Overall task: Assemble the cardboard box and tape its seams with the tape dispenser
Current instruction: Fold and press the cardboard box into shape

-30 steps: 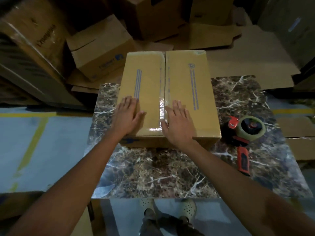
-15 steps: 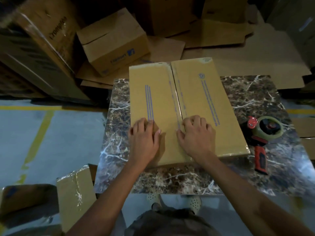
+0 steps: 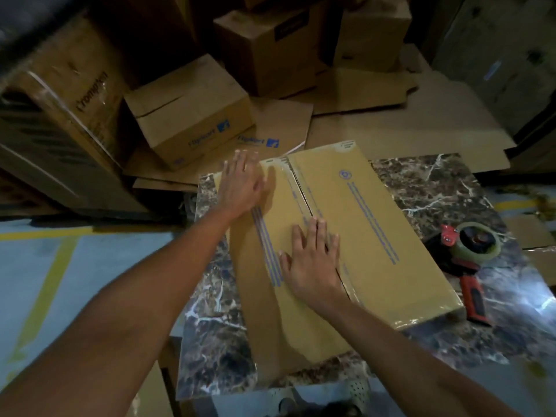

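We are leaning over a smooth, yellow-brown cardboard box (image 3: 376,236), a long flat rectangle that is lying on a dark table (image 3: 436,188) with a glossy marble pattern veined in white. Its two top flaps are meeting along a centre seam (image 3: 301,191), where a shiny strip of clear tape is catching the light, and blue printed lines are running lengthwise down each flap. We are spreading our right hand (image 3: 313,260) flat on the middle of the lid, fingers straight and reaching across the seam. We are holding our left hand (image 3: 240,185) wide and straight-fingered over the far left corner of the box; it is blurring, so we cannot tell whether it is touching. The tape dispenser (image 3: 469,260), with its red handle and pale roll, is lying on the table just beside the box's right edge, well apart from both hands. Matte brown cartons (image 3: 189,115) are standing beyond the table.
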`<state>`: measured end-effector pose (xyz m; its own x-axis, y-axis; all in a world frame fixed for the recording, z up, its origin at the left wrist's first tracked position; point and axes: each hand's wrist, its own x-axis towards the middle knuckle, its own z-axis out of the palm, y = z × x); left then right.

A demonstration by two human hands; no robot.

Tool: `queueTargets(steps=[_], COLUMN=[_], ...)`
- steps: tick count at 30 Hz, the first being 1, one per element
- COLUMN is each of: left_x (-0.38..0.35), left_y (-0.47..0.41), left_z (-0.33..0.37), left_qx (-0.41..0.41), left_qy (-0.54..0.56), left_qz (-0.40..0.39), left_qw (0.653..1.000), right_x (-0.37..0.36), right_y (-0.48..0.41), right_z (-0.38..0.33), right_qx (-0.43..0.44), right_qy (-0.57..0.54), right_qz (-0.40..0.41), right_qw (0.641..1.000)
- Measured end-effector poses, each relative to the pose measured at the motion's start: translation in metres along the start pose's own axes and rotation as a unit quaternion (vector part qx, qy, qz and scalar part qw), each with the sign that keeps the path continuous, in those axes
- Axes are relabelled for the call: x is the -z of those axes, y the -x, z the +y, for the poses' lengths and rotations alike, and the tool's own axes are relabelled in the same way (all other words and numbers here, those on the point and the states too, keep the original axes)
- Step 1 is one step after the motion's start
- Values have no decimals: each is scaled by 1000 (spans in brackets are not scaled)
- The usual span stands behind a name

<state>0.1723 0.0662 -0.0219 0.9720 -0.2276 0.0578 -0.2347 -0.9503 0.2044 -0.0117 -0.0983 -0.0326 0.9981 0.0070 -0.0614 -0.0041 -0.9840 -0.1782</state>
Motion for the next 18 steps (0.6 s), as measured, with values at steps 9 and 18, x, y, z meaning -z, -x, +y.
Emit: queueTargets(steps=[9, 18], left_x=[-9, 13], left_y=[42, 169], left_z=[-59, -82], left_qx=[89, 295], left_qy=[10, -9], left_qz=[42, 102], left_qw=[995, 950], right_x=[6, 3], right_y=[-18, -43], right_z=[-19, -60], right_qx=[14, 128], right_qy=[-26, 29], right_qz=[-38, -73], right_qw=[999, 989])
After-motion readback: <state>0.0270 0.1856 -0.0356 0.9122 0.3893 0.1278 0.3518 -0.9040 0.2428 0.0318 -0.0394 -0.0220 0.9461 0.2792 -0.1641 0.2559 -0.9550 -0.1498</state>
